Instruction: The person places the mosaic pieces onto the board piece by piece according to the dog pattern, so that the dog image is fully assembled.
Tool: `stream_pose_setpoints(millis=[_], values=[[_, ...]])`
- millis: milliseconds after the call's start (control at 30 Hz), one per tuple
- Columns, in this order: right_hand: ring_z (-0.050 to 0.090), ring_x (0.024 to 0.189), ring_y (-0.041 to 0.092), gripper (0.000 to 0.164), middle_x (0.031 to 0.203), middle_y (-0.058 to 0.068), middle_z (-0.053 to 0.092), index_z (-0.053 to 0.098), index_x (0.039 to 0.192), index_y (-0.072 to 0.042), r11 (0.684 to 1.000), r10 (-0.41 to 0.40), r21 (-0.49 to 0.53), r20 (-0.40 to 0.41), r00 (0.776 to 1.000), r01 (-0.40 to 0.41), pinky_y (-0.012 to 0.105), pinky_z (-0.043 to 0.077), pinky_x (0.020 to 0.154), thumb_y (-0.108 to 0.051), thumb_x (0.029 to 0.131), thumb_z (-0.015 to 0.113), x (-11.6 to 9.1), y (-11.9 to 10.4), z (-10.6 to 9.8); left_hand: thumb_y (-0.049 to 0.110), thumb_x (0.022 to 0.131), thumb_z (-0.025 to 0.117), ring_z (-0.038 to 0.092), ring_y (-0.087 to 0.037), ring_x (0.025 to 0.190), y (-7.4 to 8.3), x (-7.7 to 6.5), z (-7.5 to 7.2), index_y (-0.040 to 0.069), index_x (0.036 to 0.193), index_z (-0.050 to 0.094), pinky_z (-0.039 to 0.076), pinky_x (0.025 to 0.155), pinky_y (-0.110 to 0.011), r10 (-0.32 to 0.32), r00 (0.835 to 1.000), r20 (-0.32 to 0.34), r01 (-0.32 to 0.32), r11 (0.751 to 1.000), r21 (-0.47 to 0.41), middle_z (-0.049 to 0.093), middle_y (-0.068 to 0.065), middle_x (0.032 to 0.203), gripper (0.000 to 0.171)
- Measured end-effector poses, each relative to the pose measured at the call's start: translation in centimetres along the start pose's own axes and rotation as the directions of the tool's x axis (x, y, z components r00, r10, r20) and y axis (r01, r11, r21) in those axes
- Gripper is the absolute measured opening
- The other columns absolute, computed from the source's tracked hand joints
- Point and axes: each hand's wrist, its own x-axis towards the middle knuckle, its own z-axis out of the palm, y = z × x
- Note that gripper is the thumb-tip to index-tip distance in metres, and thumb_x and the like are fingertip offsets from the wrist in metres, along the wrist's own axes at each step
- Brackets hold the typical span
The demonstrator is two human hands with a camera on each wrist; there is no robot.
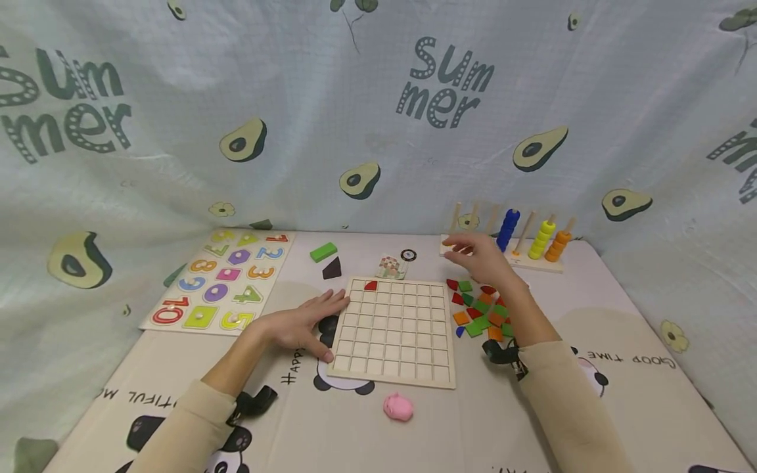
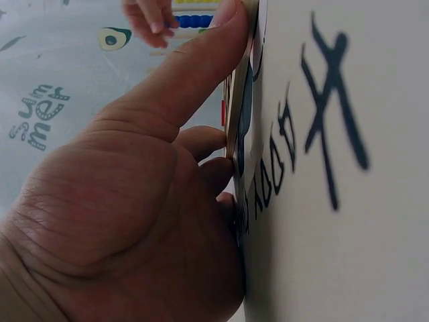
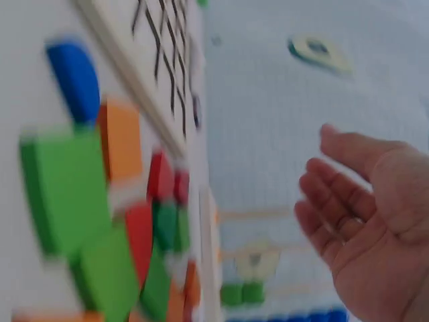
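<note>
A wooden grid board (image 1: 393, 383) lies on the table, with a red quarter-round piece (image 1: 370, 286) in a cell of its far row. My left hand (image 1: 304, 325) rests at the board's left edge, fingers spread; in the left wrist view its thumb (image 2: 201, 64) touches the edge. My right hand (image 1: 480, 257) is raised beyond a pile of coloured pieces (image 1: 480, 322), near the peg stand (image 1: 535, 265). Nothing shows between its loosely bent fingers (image 3: 328, 198). Green, orange, red and blue pieces lie right of the board.
A number puzzle board (image 1: 221, 282) lies at the far left. Behind the grid are a green block (image 1: 323, 251), a dark block (image 1: 332, 268), a small picture card (image 1: 391, 267) and a round black-and-white disc (image 1: 409, 255). A pink lump (image 1: 399, 407) sits in front.
</note>
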Motion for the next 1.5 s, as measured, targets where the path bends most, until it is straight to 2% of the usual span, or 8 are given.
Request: stream_pose_setpoints(millis=[100,233,500,767,1033,1200,1367,1500], values=[[0.059,0.096,0.026,0.031,0.117,0.012,0.064,0.066,0.121,-0.012,0.989,0.137,-0.051,-0.018,0.99,-0.138,0.039,0.055,0.076,-0.025,0.093,0.065,-1.2,1.8,-1.3,0.051,0.067,0.082,-0.008,-0.018,0.147,-0.1,-0.1,0.0,0.028,0.155,0.016,0.004,0.117,-0.052,-0.002,1.0,-0.007,0.002,1.0,0.0,0.0,0.011,0.161,0.113],[0.059,0.08,0.026,0.035,0.109,0.013,0.064,0.064,0.124,-0.008,0.955,0.27,-0.134,0.029,0.962,-0.264,0.032,0.054,0.063,-0.023,0.093,0.065,-2.0,4.1,-1.9,0.052,0.067,0.082,-0.008,-0.017,0.147,-0.1,-0.2,0.1,0.029,0.155,0.015,0.004,0.117,-0.053,-0.001,1.0,-0.008,0.001,1.0,-0.002,-0.001,0.011,0.161,0.113],[0.06,0.076,0.022,0.033,0.102,0.012,0.068,0.065,0.121,-0.004,0.922,0.347,-0.217,0.095,0.933,-0.321,0.032,0.054,0.066,-0.019,0.092,0.066,-2.4,5.7,-2.1,0.054,0.067,0.081,-0.007,-0.019,0.147,0.0,-0.1,-0.2,0.029,0.155,0.014,0.005,0.116,-0.054,0.004,1.0,-0.017,-0.004,1.0,0.001,0.0,0.011,0.161,0.114],[0.059,0.079,0.024,0.018,0.097,0.008,0.066,0.067,0.106,-0.009,0.938,0.301,-0.201,0.065,0.951,-0.283,0.033,0.054,0.069,-0.016,0.089,0.069,-2.4,4.9,-2.0,0.054,0.066,0.082,-0.007,-0.018,0.147,0.1,0.0,-0.3,0.028,0.155,0.013,0.004,0.117,-0.052,-0.001,1.0,-0.014,0.002,1.0,0.011,0.001,0.011,0.161,0.116],[0.067,0.087,0.023,0.014,0.094,0.001,0.071,0.073,0.101,-0.012,0.996,0.091,-0.018,0.006,0.996,-0.091,0.038,0.056,0.076,-0.016,0.088,0.07,-0.6,0.1,-0.1,0.056,0.066,0.081,-0.007,-0.019,0.147,0.1,-0.2,-0.2,0.027,0.155,0.013,0.004,0.117,-0.052,0.007,1.0,-0.017,-0.007,1.0,0.025,0.0,0.009,0.161,0.115],[0.068,0.086,0.025,0.014,0.094,-0.002,0.07,0.074,0.1,-0.011,0.998,-0.007,0.056,0.121,0.993,0.001,0.034,0.056,0.072,-0.014,0.088,0.071,2.1,-2.8,3.9,0.057,0.066,0.08,-0.008,-0.021,0.147,0.1,-0.2,0.1,0.026,0.156,0.012,0.003,0.117,-0.052,0.01,1.0,-0.011,-0.01,0.999,0.04,-0.001,0.007,0.161,0.116],[0.065,0.087,0.011,0.012,0.094,-0.005,0.071,0.076,0.096,-0.011,0.998,-0.057,0.014,0.248,0.967,0.055,0.028,0.054,0.076,-0.01,0.085,0.073,4.7,-4.4,7.5,0.06,0.067,0.078,-0.008,-0.022,0.147,0.1,-0.1,0.2,0.024,0.156,0.011,0.002,0.117,-0.052,0.025,1.0,-0.009,-0.025,0.997,0.072,-0.001,0.004,0.162,0.117],[0.062,0.082,0.012,0.009,0.088,-0.003,0.071,0.077,0.089,-0.009,0.996,-0.061,-0.042,0.316,0.947,0.078,0.027,0.053,0.074,-0.005,0.081,0.075,5.7,-5.2,9.0,0.061,0.067,0.077,-0.008,-0.022,0.147,0.2,0.0,0.2,0.023,0.156,0.011,0.002,0.117,-0.052,0.034,0.999,-0.009,-0.033,0.996,0.078,-0.001,0.002,0.162,0.117]])
